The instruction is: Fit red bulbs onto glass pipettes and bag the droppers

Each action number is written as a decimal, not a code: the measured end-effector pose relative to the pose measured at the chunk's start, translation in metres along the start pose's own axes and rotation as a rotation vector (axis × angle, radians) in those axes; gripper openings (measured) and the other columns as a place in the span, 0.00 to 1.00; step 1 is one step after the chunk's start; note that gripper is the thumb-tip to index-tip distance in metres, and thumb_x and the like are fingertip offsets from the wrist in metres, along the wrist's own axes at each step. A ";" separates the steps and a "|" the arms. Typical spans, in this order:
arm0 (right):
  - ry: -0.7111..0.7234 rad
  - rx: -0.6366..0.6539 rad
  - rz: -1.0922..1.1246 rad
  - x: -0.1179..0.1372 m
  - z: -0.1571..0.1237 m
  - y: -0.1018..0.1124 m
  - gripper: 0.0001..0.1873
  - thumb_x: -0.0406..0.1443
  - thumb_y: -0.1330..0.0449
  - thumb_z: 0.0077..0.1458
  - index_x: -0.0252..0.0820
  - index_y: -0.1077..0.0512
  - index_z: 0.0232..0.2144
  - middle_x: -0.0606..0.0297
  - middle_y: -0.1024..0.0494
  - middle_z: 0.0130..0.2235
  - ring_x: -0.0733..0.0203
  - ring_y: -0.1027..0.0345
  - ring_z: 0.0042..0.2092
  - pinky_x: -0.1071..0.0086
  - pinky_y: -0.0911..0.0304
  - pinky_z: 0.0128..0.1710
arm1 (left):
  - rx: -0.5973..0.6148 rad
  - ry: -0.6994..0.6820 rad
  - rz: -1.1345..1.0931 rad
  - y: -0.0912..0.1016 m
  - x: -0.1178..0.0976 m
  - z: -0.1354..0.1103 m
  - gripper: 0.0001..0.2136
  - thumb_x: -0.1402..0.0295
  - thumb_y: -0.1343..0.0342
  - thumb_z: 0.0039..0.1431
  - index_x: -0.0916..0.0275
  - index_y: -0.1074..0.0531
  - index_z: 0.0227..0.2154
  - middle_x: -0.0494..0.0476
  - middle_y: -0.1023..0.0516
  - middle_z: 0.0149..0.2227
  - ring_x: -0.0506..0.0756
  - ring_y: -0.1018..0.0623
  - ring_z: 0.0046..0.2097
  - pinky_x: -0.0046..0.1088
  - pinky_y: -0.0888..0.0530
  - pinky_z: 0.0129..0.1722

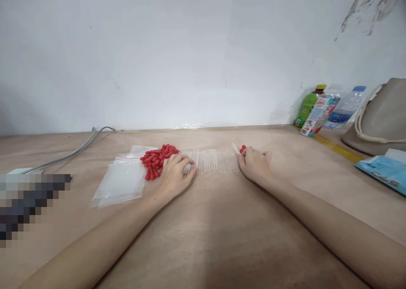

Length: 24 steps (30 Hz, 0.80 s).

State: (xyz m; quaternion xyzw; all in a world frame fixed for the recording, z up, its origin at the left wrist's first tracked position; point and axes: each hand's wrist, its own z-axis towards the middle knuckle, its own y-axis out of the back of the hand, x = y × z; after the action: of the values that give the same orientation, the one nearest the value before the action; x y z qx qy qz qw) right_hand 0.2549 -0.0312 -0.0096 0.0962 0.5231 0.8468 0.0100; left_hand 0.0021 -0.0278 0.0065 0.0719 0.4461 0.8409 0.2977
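A row of clear, thin glass dropper tubes [209, 160] lies side by side on the wooden table. At the row's left end rests my left hand [176, 173], its fingers curved and the thumb apart from them, with nothing visibly gripped. Right beside it is a pile of red rubber dropper bulbs [158, 158], partly covered by that hand. My right hand [255, 164] is closed at the right end of the row, and a single glass dropper tube [235, 148] sticks up from its fingertips. A few red bulbs [243, 148] show behind those fingers; the rest there is hidden.
Clear plastic zip bags [122, 181] lie left of the bulbs. A grey cable [72, 150] crosses the far left. Several bottles [344, 107] stand at the back right, near a beige bag [377, 115] and a blue packet [382, 170]. The white wall [203, 69] bounds the table.
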 end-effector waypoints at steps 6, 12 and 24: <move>0.172 -0.218 0.160 0.003 -0.012 -0.006 0.08 0.36 0.53 0.56 0.38 0.37 0.30 0.63 0.26 0.31 0.60 0.35 0.34 0.62 0.59 0.42 | -0.053 0.074 0.335 0.016 0.032 0.018 0.09 0.62 0.51 0.54 0.60 0.30 0.30 0.58 0.28 0.35 0.60 0.32 0.41 0.37 0.41 0.38; 0.213 -0.236 0.150 0.006 -0.014 -0.008 0.09 0.37 0.52 0.56 0.38 0.37 0.28 0.64 0.27 0.27 0.61 0.36 0.32 0.61 0.60 0.43 | 0.064 0.081 0.470 0.017 0.050 0.020 0.11 0.61 0.52 0.54 0.61 0.27 0.27 0.60 0.28 0.34 0.61 0.32 0.41 0.38 0.41 0.38; 0.273 -0.249 0.184 0.005 -0.015 -0.007 0.07 0.36 0.51 0.55 0.39 0.37 0.27 0.66 0.27 0.26 0.62 0.37 0.31 0.61 0.59 0.44 | 0.080 0.094 0.525 0.019 0.049 0.024 0.14 0.66 0.60 0.59 0.65 0.32 0.27 0.63 0.26 0.32 0.61 0.29 0.38 0.37 0.39 0.37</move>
State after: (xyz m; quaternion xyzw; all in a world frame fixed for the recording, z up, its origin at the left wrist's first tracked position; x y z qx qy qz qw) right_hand 0.2467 -0.0405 -0.0210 0.0259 0.3996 0.9075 -0.1268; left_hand -0.0370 0.0093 0.0290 0.1576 0.4582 0.8736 0.0452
